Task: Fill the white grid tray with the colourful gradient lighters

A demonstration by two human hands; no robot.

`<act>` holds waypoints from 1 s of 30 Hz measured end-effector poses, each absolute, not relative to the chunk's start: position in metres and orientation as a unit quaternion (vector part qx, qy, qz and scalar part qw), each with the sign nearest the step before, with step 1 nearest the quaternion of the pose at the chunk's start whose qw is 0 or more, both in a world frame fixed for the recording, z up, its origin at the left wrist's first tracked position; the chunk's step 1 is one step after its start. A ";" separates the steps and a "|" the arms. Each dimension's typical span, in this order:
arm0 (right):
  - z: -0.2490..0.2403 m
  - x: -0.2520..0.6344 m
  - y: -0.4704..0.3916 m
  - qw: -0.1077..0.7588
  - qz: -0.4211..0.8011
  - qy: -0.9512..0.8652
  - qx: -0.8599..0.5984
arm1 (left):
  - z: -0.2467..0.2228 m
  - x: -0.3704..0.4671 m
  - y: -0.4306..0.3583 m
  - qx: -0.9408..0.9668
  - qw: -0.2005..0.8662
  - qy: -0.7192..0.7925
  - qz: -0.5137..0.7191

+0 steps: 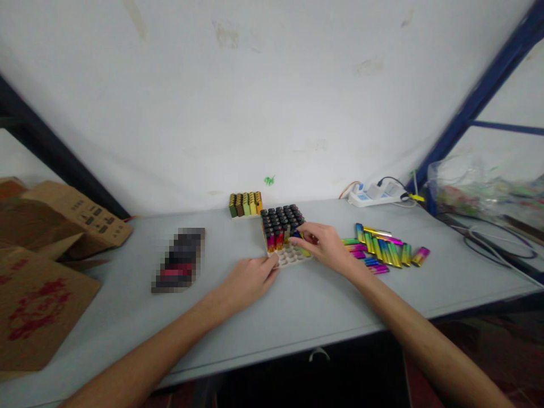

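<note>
A white tray (289, 258) with round holes stands in the middle of the table. Upright lighters (280, 218) with black tops fill its back rows, while holes show in the front part. My left hand (250, 279) grips the tray's front left corner between thumb and fingers. Over the tray's right side, my right hand (322, 242) is closed around a lighter (301, 236), mostly hidden by the fingers. To the right of that hand lies a loose pile of shiny rainbow-coloured lighters (389, 249).
A block of green, brown and yellow lighters (246, 204) stands near the wall. At left are cardboard boxes (46, 306) and a pixelated dark object (178, 260). A power strip (376, 194) with cables sits at the back right, near plastic bags (480, 181).
</note>
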State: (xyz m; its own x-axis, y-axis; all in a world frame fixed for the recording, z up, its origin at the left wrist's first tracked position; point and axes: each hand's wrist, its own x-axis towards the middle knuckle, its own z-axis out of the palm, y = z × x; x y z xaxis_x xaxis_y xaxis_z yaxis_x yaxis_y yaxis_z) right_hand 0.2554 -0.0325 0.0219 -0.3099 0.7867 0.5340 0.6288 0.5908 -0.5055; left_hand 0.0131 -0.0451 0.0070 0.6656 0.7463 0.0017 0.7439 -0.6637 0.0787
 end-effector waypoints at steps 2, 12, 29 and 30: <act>0.017 0.253 -0.030 0.395 0.098 -0.784 -0.468 | 0.007 0.013 -0.045 0.911 0.035 0.411 0.017; 0.008 0.251 -0.021 0.378 0.099 -0.795 -0.464 | 0.009 0.014 -0.046 0.909 0.032 0.415 0.001; 0.026 0.280 -0.017 0.240 0.123 -0.818 -0.507 | 0.006 0.013 -0.044 0.908 0.047 0.415 0.021; 0.030 0.293 -0.017 0.250 0.138 -0.814 -0.505 | 0.005 0.013 -0.044 0.908 0.046 0.415 0.022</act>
